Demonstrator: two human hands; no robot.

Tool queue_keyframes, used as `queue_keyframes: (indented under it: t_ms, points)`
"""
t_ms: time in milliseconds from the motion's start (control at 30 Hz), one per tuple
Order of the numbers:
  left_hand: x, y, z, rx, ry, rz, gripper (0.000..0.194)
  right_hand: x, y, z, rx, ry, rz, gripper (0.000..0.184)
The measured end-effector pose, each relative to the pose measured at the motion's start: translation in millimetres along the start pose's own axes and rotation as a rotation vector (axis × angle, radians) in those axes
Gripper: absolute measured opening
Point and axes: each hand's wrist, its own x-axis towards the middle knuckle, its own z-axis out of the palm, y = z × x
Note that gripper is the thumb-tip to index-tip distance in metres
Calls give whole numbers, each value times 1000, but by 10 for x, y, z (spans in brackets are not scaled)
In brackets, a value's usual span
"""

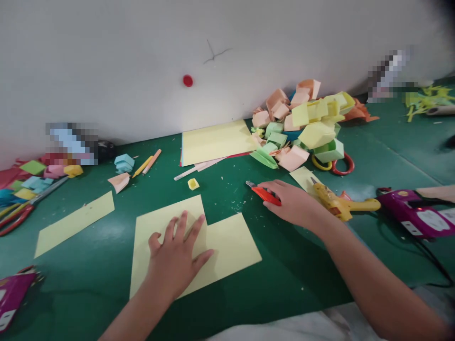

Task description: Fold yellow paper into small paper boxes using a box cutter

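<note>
My left hand (177, 258) lies with spread fingers on a pale yellow paper sheet (234, 241), which has a rectangular notch at its upper right. In my right hand (293, 201) is a red utility knife (266, 194), held just above or on the green table, its blade end pointing up and left. The knife is beyond the sheet's right part and apart from it. A tiny folded yellow paper piece (193, 183) sits beyond the sheet's top edge.
Folded paper boxes (316, 135) are heaped at back right, near scissors (341, 164). A yellow glue gun (337, 201) lies beside my right forearm, before a purple device (415, 213). A yellow strip (76, 222) lies left; stacked paper (216, 142) rests against the wall.
</note>
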Motion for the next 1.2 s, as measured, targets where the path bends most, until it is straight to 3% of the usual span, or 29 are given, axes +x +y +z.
queue_keyframes:
  t_ms: [100, 167, 500, 800, 933, 1033, 1133, 1200]
  points:
    - [13, 259, -108, 42, -42, -106, 80, -3, -46, 5, -9, 9, 19, 48]
    - [52, 318, -165, 41, -49, -130, 83, -3, -80, 24, 1, 35, 34, 50]
    - [207, 115, -236, 64, -8, -155, 81, 9, -169, 92, 111, 88, 50, 40]
    - [305, 159, -270, -16, 13, -150, 90, 36, -119, 136, 224, 104, 64, 39]
    - [373, 114, -303, 10, 31, -117, 84, 30, -97, 153, 349, 123, 61, 37]
    - [435, -19, -289, -3, 58, 15, 69, 18, -98, 152, 438, 185, 9, 37]
    - [488, -211, -213, -61, 112, 342, 55, 12, -113, 155, 488, 246, -10, 33]
    - [511, -321, -134, -100, 109, 481, 55, 16, -123, 162, 515, 262, 8, 31]
